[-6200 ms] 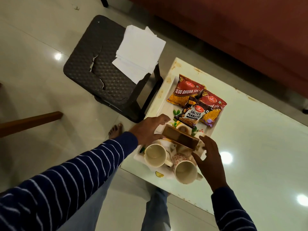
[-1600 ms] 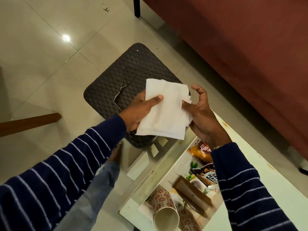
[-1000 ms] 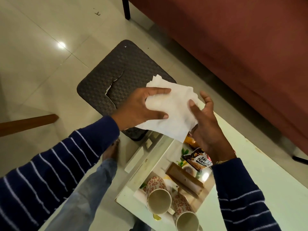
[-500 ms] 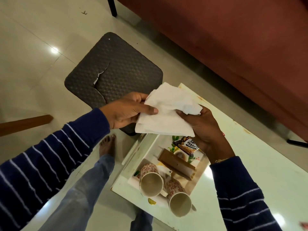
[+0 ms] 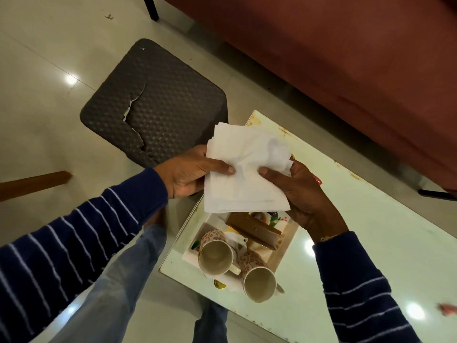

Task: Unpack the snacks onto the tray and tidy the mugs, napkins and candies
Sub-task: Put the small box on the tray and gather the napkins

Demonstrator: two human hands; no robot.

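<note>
I hold a stack of white napkins [image 5: 247, 169] in the air above the tray [image 5: 288, 246], which lies on the white table. My left hand [image 5: 190, 175] grips the stack's left edge, thumb on top. My right hand [image 5: 301, 194] grips its right side. Below the napkins, two floral mugs stand on the tray, one on the left [image 5: 216, 253] and one on the right [image 5: 258, 278], next to a brown wooden napkin holder [image 5: 254, 230]. A gold-wrapped candy [image 5: 219, 284] lies by the tray's near edge. The snack packets are hidden behind the napkins.
A dark woven stool [image 5: 158, 102] with a cracked top stands on the floor left of the white table [image 5: 371, 243]. A red-brown sofa [image 5: 346, 58] runs along the far side. A wooden bar [image 5: 34, 181] juts in from the left. My legs are below the table edge.
Both hands have carried the napkins from above the stool to above the tray, and the stack now lies flatter between my thumbs. The view has shifted toward the table.
</note>
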